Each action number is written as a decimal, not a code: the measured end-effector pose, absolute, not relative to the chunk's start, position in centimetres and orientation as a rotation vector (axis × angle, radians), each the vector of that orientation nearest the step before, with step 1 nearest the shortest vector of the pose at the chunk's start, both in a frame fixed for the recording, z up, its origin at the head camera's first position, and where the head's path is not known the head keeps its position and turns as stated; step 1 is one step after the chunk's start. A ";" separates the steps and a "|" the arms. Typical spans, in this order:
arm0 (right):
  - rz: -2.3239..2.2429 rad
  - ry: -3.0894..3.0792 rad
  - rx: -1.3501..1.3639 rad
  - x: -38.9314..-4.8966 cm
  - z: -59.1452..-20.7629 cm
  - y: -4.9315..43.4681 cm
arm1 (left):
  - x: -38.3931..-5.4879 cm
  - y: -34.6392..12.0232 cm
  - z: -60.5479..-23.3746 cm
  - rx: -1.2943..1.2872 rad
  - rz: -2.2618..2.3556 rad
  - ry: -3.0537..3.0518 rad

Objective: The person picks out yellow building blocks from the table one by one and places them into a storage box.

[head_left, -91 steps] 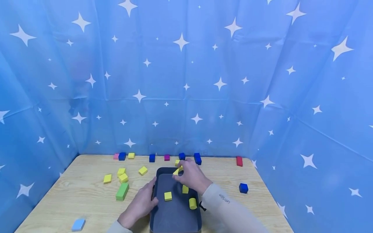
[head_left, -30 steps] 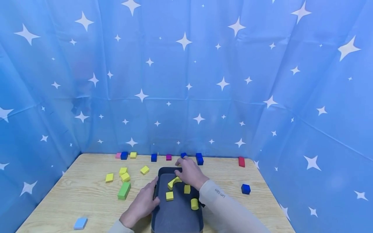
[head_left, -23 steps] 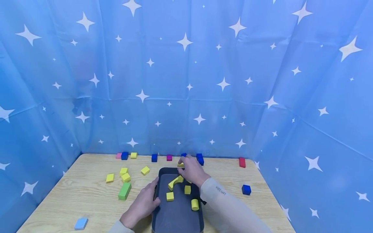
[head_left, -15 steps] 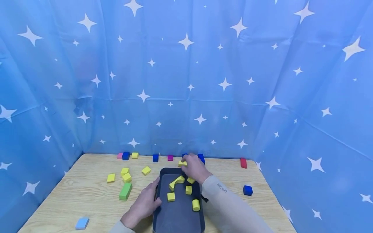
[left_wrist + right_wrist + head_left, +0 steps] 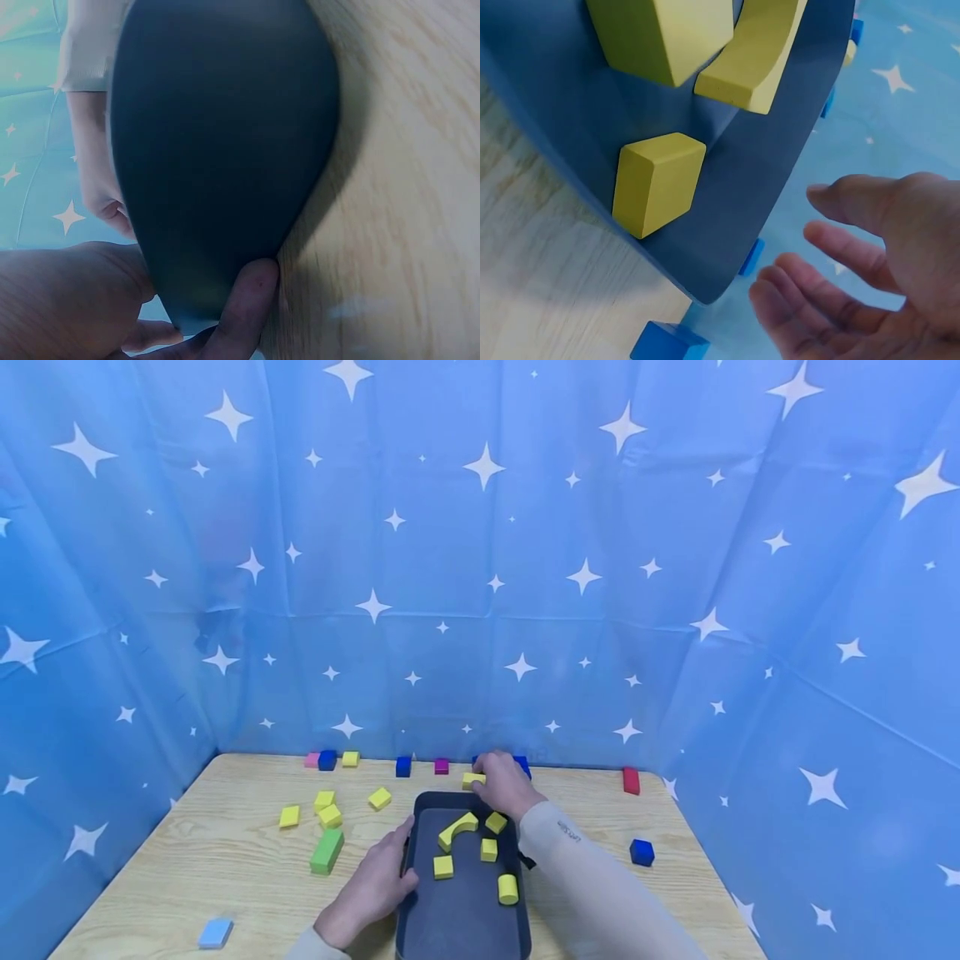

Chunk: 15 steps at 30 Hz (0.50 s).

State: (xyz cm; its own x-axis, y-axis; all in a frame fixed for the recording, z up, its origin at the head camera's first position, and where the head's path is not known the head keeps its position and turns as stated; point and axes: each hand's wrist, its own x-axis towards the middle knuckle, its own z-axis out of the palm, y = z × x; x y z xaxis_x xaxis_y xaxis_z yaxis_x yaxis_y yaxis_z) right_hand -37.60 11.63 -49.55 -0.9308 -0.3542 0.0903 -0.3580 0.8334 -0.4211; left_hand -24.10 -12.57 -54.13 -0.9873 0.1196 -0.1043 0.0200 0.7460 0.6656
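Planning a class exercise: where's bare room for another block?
Bare: the near end of the tray, before the yellow cylinder; table between green block and light-blue block, and between right sleeve, red block and lone blue cube. Crowded: the tray's far end, with yellow blocks, and the back edge's left and middle.

The tray (image 5: pixel 461 925) and yellow arch block (image 5: pixel 449 836) looked matt (smooth, too), the tabletop (image 5: pixel 588 827) wood-grained, the star-print curtain (image 5: pixel 420 556) cloth.

Along the tabletop's (image 5: pixel 585 806) far edge, free room lies between the blue block (image 5: pixel 523 765) at the right hand's (image 5: pixel 506 783) right side and the red block (image 5: pixel 632 781), while the sleeve (image 5: pixel 600 885) bars the way from the tray (image 5: pixel 461 931).
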 end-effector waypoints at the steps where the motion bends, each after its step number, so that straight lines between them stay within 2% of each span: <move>1: 0.696 -3.008 0.572 -37.7 -49.6 11.6 | -24.1 -12.5 -54.1 0.106 1.064 2.800; 15: 0.756 -3.064 0.449 -39.5 -50.7 11.5 | -24.3 -12.6 -54.2 0.083 1.071 2.791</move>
